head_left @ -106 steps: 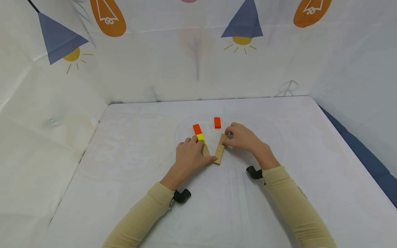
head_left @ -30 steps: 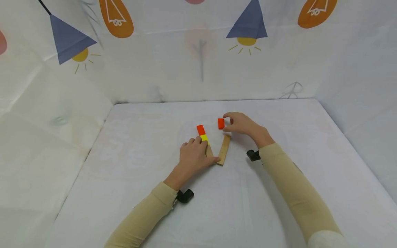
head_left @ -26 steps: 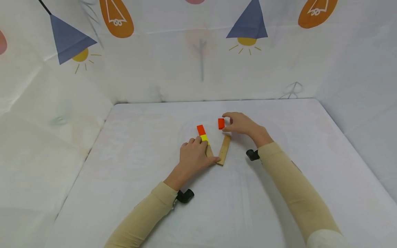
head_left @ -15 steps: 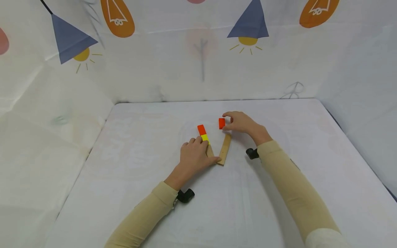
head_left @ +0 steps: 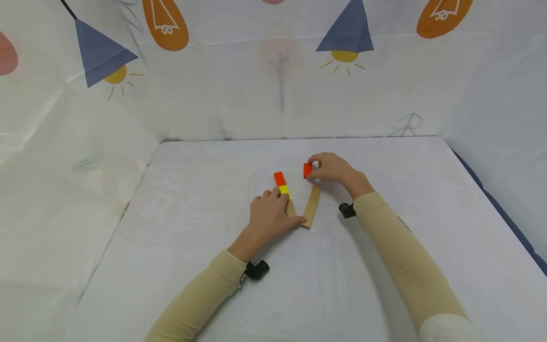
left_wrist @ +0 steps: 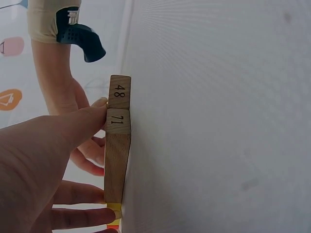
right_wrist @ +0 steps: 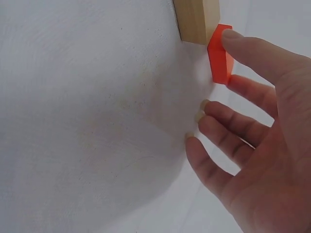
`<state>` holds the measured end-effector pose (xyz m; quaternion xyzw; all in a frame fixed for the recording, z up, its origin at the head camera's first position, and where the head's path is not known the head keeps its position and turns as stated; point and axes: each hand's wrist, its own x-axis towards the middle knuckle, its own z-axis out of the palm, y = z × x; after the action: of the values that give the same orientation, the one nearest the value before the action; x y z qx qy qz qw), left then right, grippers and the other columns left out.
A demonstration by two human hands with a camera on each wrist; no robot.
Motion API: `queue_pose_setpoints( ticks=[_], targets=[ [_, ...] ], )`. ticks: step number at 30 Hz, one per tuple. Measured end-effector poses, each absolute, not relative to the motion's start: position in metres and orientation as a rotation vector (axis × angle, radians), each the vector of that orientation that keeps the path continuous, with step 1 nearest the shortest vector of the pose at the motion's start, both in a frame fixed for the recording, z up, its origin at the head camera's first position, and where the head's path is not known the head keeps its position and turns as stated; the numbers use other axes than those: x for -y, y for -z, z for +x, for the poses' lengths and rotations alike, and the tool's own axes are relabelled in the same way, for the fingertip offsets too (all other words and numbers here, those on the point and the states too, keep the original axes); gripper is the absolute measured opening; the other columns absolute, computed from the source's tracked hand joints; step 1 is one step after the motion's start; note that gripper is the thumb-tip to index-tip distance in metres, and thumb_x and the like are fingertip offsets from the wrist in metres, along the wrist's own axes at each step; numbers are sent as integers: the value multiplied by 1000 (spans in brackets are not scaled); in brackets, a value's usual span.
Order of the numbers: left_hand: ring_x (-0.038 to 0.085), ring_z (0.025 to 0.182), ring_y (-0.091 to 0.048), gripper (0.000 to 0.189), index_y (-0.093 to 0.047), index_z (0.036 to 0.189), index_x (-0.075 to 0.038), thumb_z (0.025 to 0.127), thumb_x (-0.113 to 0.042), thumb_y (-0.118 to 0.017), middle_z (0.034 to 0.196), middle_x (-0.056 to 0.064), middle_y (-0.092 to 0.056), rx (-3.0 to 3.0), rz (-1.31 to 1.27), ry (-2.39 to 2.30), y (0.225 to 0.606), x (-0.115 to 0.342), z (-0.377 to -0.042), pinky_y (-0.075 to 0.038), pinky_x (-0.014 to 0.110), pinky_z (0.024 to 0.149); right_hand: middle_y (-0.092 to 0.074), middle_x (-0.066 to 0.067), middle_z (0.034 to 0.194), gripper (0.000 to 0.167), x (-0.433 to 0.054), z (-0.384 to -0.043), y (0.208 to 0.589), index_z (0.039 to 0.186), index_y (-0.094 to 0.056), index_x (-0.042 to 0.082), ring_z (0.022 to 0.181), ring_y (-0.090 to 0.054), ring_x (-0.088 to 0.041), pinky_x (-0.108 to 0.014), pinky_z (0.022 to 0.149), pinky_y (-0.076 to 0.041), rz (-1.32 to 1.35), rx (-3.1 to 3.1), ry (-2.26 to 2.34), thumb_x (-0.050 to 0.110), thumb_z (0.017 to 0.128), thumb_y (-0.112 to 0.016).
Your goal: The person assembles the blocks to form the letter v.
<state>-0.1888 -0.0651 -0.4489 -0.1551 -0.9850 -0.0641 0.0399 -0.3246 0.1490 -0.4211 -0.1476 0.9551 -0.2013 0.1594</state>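
Observation:
Two rows of small blocks form a V on the white table. The left row runs from a wooden block [head_left: 291, 209] through a yellow block [head_left: 284, 190] to a red block [head_left: 279, 179]. My left hand [head_left: 269, 212] spans this row, fingers by the yellow part, thumb at the V's near tip. In the left wrist view, that thumb touches block ends marked 48 and 71 [left_wrist: 118, 121]. The right row is a wooden strip [head_left: 311, 206]. Beyond it, my right hand [head_left: 335, 170] pinches a separate red block [head_left: 307, 171] between thumb and index finger; its other fingers are spread.
The white table [head_left: 205, 204] extends around the blocks. Behind it hangs a pale cloth [head_left: 239, 85] printed with lamps and bulbs; another pale sheet stands at the left. Each wrist carries a black camera mount [head_left: 258, 270].
My right hand has moved from the right wooden row to the separate red block, and its thumb and index finger have closed on it. The left hand stays put; the view shifts slightly.

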Motion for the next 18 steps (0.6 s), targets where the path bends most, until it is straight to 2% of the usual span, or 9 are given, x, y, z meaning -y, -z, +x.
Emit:
queue_pose_setpoints(
  ticks=[8,18],
  targets=[
    [19,92,-58,70,-69,106,-16,78,-79,-59,100,2,-59,3024,-474,207,450,64,-190,-50,37,74,-59,-13,126,52,-148,-327,423,133,-58,14,109,-54,-29,-46,91,-49,-423,-2761,527,35,87,-70],
    [19,90,-57,70,-68,106,-17,78,-80,-58,98,1,-58,3024,-472,201,452,64,-191,-50,36,73,-58,-14,130,54,-149,-326,423,132,-58,11,113,-53,-30,-48,96,-48,-445,-2776,546,35,85,-71]
  ],
)
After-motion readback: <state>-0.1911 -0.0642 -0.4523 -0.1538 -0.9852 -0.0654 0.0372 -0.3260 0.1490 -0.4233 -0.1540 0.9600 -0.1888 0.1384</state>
